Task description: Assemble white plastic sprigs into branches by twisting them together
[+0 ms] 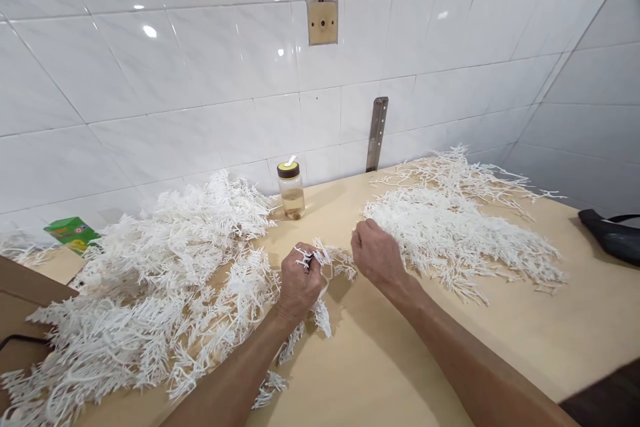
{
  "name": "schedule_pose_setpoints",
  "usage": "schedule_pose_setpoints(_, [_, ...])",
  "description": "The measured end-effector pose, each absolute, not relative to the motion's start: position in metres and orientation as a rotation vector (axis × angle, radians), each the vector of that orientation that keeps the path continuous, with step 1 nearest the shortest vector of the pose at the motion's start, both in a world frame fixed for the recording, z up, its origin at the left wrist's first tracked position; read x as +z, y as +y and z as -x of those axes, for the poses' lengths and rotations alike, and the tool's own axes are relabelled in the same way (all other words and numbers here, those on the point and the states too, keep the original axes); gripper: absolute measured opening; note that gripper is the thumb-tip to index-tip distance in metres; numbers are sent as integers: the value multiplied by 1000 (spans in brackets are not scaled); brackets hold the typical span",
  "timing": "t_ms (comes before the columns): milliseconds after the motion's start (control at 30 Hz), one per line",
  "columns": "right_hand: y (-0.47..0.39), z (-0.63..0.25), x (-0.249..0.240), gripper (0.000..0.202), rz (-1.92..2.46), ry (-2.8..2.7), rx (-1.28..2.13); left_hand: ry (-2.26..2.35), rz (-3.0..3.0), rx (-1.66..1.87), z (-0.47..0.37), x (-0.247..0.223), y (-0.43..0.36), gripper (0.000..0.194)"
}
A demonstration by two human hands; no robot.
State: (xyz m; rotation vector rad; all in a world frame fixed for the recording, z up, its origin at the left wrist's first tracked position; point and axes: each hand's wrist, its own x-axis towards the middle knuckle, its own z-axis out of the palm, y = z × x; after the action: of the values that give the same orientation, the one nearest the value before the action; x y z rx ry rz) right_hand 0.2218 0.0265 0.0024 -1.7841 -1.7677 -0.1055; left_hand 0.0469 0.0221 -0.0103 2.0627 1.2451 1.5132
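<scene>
The table's surface showed between the forearms and right of them, its back edge running along the tiled wall. Over the middle, the left hand was clamped on white branched strands, beside the left heap. The right hand had its fingers curled in near the right heap; I could not tell whether they gripped anything. The near edge was cut off.
</scene>
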Motion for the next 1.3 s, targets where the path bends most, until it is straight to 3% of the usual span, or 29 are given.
schedule_pose_setpoints(200, [28,-249,9,18,1765,-1468,-83,1171,-2008,1541,-49,-13,24,15])
schedule_pose_setpoints(400, [5,-206,23,25,1430,-1656,409,1284,-1995,1591,-50,-13,25,14])
schedule_pose_setpoints(767, [11,-199,13,26,1573,-1661,678,1197,-2183,1516,-48,-16,26,17])
schedule_pose_setpoints(900, [10,-197,9,23,1544,-1706,525,1163,-2210,1509,-48,-17,25,20])
schedule_pose_setpoints(1133, [19,-205,-1,21,1649,-1782,-35,1291,-2254,1479,-48,-15,24,21])
schedule_pose_setpoints(1300, [30,-239,5,11,1806,-1538,-90,1178,-2144,1442,-48,-17,24,18])
